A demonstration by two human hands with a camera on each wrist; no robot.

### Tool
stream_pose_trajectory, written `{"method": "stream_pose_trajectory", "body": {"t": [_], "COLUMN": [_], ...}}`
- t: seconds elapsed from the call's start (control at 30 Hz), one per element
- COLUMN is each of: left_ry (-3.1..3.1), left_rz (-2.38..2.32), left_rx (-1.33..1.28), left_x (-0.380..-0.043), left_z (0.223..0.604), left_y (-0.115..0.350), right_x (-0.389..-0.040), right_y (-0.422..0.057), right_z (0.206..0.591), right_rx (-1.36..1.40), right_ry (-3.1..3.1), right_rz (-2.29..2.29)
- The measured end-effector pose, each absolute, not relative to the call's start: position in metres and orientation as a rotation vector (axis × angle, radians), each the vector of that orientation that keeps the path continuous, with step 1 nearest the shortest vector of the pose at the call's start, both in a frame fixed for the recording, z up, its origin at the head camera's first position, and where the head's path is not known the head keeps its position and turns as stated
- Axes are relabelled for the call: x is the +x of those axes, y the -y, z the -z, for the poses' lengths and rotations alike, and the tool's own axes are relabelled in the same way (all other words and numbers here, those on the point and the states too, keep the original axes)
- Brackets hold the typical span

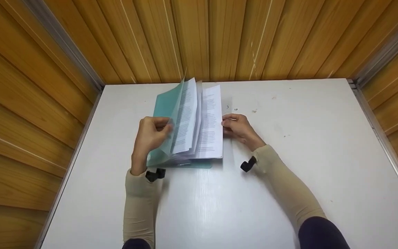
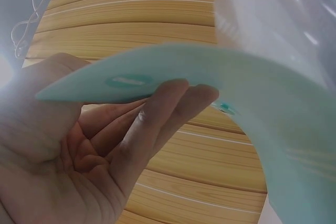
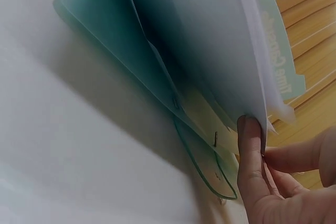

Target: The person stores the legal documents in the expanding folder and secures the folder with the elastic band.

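Note:
A teal plastic folder (image 1: 167, 103) stands spread on the white table, with printed sheets (image 1: 211, 124) and clear sleeves fanned inside it. My left hand (image 1: 149, 135) pinches the outer edge of the raised, see-through cover (image 2: 252, 85), which bends in a curve in the left wrist view. At the other side, my right hand (image 1: 242, 129) pinches the right edge of the printed sheets between thumb and fingers. The right wrist view shows these pages (image 3: 205, 30) lifted off the teal back cover (image 3: 100, 17). A green elastic loop (image 3: 191, 161) hangs from that back cover near my right fingers.
The white table (image 1: 306, 166) carries a few small marks right of the folder. Wood-patterned panels (image 1: 219, 38) enclose its back and both sides. Each sleeve has a black wrist mount, one by the left wrist (image 1: 155, 174). A white cable (image 2: 32, 9) hangs in the left wrist view.

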State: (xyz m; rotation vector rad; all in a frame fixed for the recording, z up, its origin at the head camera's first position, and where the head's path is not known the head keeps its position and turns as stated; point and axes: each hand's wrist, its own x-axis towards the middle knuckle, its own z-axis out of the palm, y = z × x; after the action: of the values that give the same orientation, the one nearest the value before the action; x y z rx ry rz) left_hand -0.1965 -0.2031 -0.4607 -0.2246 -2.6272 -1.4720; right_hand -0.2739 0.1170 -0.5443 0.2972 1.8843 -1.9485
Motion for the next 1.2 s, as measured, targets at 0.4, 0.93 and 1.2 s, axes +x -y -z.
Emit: {"method": "stream_pose_trajectory", "body": {"t": [0.4,0.93,1.2], "left_ry": [2.635,2.63,2.619], "left_rz": [1.455,1.474,1.469], "left_rx": [-0.215,-0.239,-0.262], "left_x": [-0.197,-0.197,-0.196], "left_z": [0.459,0.461,0.462], "left_y": [0.203,0.204,0.205], "right_x": [-0.274,-0.275,-0.277], "right_y": [-0.106,-0.088,-0.082], "right_z": [0.545,0.545,0.548], "right_rx": [0.297,0.244,0.238], "right_ry": [-1.909,-1.865,-1.89], "right_rz": [1.932,2.0,1.984]}}
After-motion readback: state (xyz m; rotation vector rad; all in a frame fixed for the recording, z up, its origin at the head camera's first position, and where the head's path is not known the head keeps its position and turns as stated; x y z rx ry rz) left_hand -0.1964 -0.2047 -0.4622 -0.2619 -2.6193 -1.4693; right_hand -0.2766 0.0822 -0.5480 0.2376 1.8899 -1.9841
